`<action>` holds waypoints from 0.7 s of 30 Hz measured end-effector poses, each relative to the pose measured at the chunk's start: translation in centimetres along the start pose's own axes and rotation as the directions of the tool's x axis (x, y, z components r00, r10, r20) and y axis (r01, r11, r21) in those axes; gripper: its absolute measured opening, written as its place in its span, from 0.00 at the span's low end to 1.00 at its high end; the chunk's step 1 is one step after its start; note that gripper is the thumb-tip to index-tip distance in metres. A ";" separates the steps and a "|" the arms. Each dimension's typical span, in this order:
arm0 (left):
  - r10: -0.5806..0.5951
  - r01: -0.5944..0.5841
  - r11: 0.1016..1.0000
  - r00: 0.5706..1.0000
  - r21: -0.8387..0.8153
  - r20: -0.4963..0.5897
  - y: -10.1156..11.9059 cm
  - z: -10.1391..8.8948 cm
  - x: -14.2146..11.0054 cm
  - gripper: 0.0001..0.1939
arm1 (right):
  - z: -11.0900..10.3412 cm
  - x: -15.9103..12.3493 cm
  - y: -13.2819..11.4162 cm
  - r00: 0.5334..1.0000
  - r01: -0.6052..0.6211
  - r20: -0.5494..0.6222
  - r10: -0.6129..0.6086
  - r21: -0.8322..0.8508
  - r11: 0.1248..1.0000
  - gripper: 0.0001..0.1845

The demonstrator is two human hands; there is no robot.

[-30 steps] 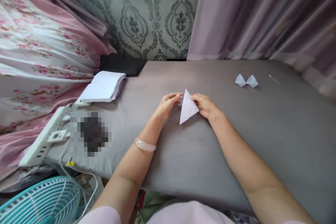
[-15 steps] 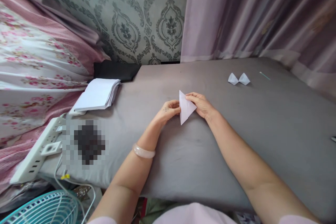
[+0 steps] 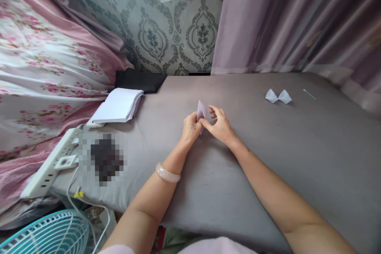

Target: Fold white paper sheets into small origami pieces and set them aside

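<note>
A folded piece of white paper is held upright over the middle of the grey bed surface, its pointed tip up and its narrow side towards me. My left hand is closed on its left side, hiding part of it. On the right, my right hand has its thumb against the paper, near the left thumb. The other right fingers are spread and stand apart from the sheet. Farther right lies a folded white paper shape with two pointed halves.
An open stack of white paper lies at the left, before a black flat item. A power strip with cables runs along the left edge, above a turquoise fan. A thin green stick lies at the far right.
The paper has turned from its broad triangular face to its narrow side. My right fingers have come off it and spread, with the thumb moved to its near side. The view has shifted slightly left.
</note>
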State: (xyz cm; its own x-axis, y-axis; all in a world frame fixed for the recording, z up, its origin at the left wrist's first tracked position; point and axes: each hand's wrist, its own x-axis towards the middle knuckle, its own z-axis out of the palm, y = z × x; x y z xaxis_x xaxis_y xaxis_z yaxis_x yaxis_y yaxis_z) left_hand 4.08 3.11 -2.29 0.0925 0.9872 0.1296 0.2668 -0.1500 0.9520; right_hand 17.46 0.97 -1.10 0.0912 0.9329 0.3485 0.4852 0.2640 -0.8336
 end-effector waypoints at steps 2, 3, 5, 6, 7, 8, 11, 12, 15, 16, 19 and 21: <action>0.022 -0.022 0.998 1.000 0.063 0.001 -0.1 0.1 0.0 0.10 | 0.3 -0.3 0.2 0.999 0.015 -0.036 -0.018 -0.085 0.996 0.28; 0.026 -0.026 0.996 1.000 0.086 0.003 -0.1 0.2 0.0 0.10 | 0.3 -0.3 0.4 0.999 0.014 -0.046 -0.020 -0.118 0.993 0.25; 0.023 -0.024 0.993 1.000 0.113 0.014 0.0 0.3 0.0 0.11 | 0.1 -0.2 0.9 0.999 0.004 -0.043 -0.011 -0.167 0.986 0.23; 0.014 -0.016 0.993 1.000 0.116 0.020 0.1 0.3 0.1 0.12 | 0.0 -0.1 1.2 1.000 0.000 -0.030 -0.006 -0.184 0.983 0.22; 0.002 -0.006 0.993 1.000 0.120 0.028 0.1 0.3 0.1 0.12 | -0.2 0.0 1.4 1.000 -0.003 -0.011 0.000 -0.198 0.980 0.23; -0.005 0.001 0.992 0.999 0.130 0.034 0.1 0.2 0.2 0.13 | -0.3 0.1 1.7 1.000 -0.005 0.011 0.008 -0.210 0.978 0.23; 0.038 -0.050 0.963 0.998 0.265 0.048 -0.2 -0.3 0.3 0.14 | -0.7 0.2 2.2 0.996 -0.014 0.085 0.036 -0.252 0.968 0.23; 0.074 -0.087 0.939 0.996 0.331 0.052 -0.4 -0.5 0.4 0.14 | -0.9 0.2 2.3 0.992 -0.015 0.115 0.049 -0.281 0.960 0.23; 0.179 -0.204 0.862 0.979 0.464 0.097 -1.0 -1.2 0.5 0.17 | -1.6 0.1 2.5 0.972 0.023 0.225 0.070 -0.385 0.922 0.24; 0.207 -0.244 0.844 0.970 0.477 0.129 -1.2 -1.5 0.5 0.19 | -1.9 0.2 2.6 0.961 0.057 0.271 0.059 -0.402 0.914 0.26; 0.275 -0.385 0.787 0.918 0.481 0.285 -1.5 -2.4 0.7 0.19 | -2.9 0.3 2.6 0.910 0.187 0.415 -0.015 -0.377 0.907 0.28; 0.306 -0.467 0.744 0.874 0.478 0.378 -1.4 -3.0 0.8 0.18 | -3.4 0.4 2.5 0.876 0.245 0.480 -0.045 -0.363 0.899 0.29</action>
State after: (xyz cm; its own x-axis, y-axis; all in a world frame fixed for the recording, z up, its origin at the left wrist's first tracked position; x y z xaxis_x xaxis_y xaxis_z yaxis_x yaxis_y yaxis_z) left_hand 0.93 4.31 -2.67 0.5255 0.7964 0.2994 0.6138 -0.5986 0.5148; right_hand 21.67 1.14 -1.55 -0.3591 0.9231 0.1375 0.7744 0.3770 -0.5082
